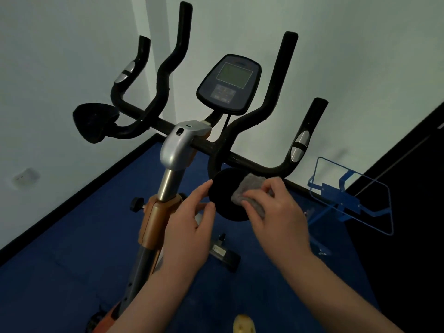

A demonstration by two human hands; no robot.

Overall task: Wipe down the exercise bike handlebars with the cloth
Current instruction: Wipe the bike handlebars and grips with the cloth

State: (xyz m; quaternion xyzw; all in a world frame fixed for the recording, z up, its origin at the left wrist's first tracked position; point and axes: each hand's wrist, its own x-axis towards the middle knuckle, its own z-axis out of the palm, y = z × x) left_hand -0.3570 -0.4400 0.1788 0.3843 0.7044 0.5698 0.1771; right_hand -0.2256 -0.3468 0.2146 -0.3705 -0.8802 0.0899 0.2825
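The exercise bike fills your view, standing on blue flooring against a white wall. Its black handlebars sweep wide, four foam-covered prongs reaching up, with silver pulse sensors on the outer two. Between the inner prongs sits the console, screen dark. A silver clamp joins the bars to the steel post, which drops into an orange frame collar. Off to the right, a blue wire rack stands on the floor, well apart from the bike. Now down to the round black elbow pad on the right side of the bars. Your left hand steadies it, straight fingers touching its left edge, holding nothing. Your right hand presses the grey cloth flat onto the pad's face, fingers curled over the cloth, gripping it.
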